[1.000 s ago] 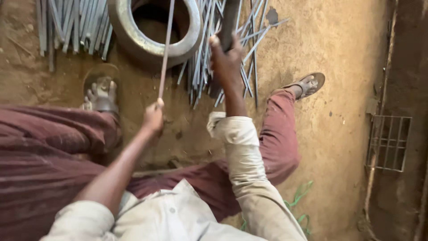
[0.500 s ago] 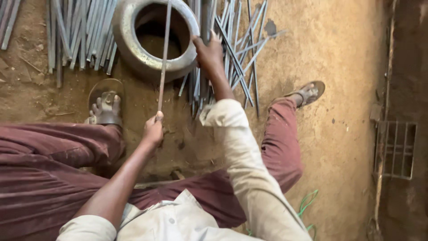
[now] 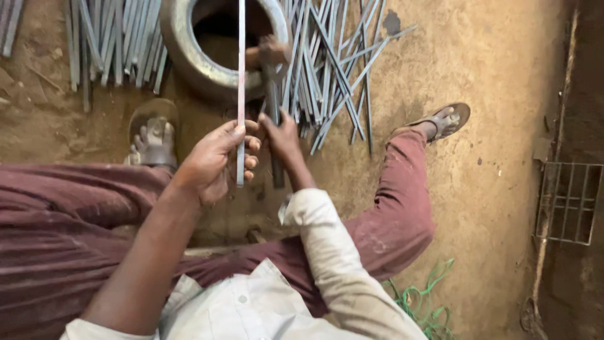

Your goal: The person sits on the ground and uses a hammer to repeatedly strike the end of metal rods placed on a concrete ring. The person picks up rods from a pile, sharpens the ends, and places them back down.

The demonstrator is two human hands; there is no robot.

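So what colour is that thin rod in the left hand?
Pale grey metal: the thin rod, held upright in the left hand, shows best in the head view.

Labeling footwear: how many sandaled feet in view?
2. One sandaled foot left of the metal ring, below the strips; the other sandaled foot at right on bare dirt. None seems hidden.

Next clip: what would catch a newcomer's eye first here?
The two hands at centre: the left hand holds a thin metal rod upright, and the right hand grips a dark hammer beside it. Behind them lies a grey ring on the dirt floor, with heaps of loose rods on both sides.
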